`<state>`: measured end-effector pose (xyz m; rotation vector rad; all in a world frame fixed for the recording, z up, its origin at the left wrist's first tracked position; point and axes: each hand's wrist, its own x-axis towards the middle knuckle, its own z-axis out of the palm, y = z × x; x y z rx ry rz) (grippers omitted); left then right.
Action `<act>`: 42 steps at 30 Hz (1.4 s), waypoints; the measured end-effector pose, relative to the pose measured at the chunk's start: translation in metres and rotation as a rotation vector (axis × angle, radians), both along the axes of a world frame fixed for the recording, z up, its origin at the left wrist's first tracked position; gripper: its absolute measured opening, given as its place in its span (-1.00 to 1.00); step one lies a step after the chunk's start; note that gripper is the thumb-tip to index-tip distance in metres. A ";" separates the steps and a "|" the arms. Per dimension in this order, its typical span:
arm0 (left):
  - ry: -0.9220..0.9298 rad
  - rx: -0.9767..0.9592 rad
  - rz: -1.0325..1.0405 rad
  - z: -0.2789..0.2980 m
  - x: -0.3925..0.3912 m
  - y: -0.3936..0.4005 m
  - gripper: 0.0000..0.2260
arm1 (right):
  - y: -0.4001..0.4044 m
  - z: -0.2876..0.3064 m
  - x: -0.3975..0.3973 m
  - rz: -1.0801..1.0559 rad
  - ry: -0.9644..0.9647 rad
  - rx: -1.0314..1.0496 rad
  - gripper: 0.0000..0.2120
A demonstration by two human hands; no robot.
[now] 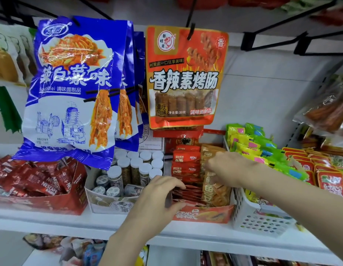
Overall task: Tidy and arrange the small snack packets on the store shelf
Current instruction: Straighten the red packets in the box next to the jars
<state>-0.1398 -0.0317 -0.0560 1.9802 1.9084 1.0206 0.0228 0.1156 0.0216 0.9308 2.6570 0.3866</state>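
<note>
Far left on the shelf (51, 221): a red box (42, 200) heaped with sachets marked NESCAFE. Above it, blue bags (71, 89) hanging from a hook, large white characters ending 白菜味, smaller 调味面制品 beneath. Next along, a white carton (109, 205) of capped jars (136, 167). Over the middle, a red hanging bag (186, 77) reading 香辣素烤肠, with 净含量:38克 and 调味面制品 at its foot.

Centre, the work itself: an open tray (203, 215) holding the packets in two rows running front to back, red packets (186, 166) on the left, orange packets (214, 187) on the right (large 鱼豆 legible on the front one). Left hand (159, 196) at the tray's front-left corner, fingers curled over the front red packets and pressing them back. Right hand (224, 166) reaching in from the right over the orange row, blurred, so grip probably a pinch on a packet top, but not possible to tell. Rows directly ahead of both hands, long axis away from the body; right hand nearer the orange row, left nearer the red. Next move likely a squaring of each row along that axis.

Further right, a white basket (262, 217) of green and yellow packs (262, 148), then red packs (328, 179).
</note>
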 end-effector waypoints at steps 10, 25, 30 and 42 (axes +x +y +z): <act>0.008 -0.021 -0.003 -0.003 -0.001 0.000 -0.72 | -0.017 0.003 -0.007 0.090 0.343 -0.112 -0.63; -0.211 -0.062 0.037 0.006 0.000 -0.008 -0.67 | -0.024 0.003 0.012 -0.063 1.050 -0.089 -0.94; -0.362 -0.049 0.089 0.009 0.002 -0.008 -0.66 | -0.026 0.024 0.031 -0.171 1.531 -0.264 -0.89; -0.393 -0.117 0.075 0.024 0.007 -0.004 -0.43 | -0.021 0.021 0.039 -0.180 1.697 -0.249 -0.75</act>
